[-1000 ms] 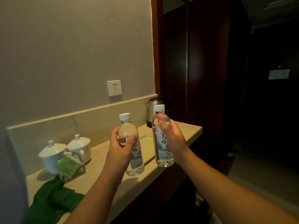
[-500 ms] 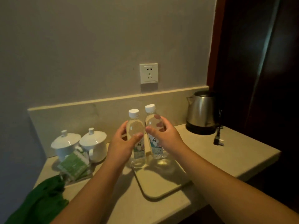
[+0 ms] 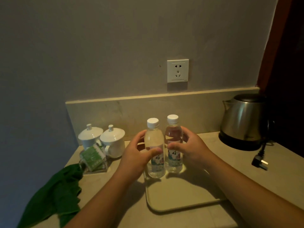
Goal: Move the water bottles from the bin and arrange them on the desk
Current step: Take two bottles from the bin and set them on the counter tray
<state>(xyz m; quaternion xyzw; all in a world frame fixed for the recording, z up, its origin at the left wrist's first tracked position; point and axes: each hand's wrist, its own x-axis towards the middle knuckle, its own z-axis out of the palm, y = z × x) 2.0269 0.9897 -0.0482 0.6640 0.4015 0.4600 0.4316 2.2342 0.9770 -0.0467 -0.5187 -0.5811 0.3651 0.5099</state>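
Note:
Two clear water bottles with white caps stand upright side by side at the back of a beige tray (image 3: 181, 201) on the desk. My left hand (image 3: 136, 153) wraps the left bottle (image 3: 154, 142), thumb across its label. My right hand (image 3: 192, 148) curls around the right bottle (image 3: 173, 135), thumb on its front. Both bottle bases rest on or just above the tray; I cannot tell which. No bin is in view.
Two white lidded cups (image 3: 102, 139) and a clear holder of green tea packets (image 3: 93, 157) sit at the left. A green cloth (image 3: 56, 196) drapes over the front left edge. A steel kettle (image 3: 245, 120) with a loose plug (image 3: 259, 161) stands at the right, a wall socket (image 3: 178, 70) above.
Both hands carried the bottles from mid-air in front of the desk edge to the back of the tray and lowered them there side by side. The view swung to face the wall.

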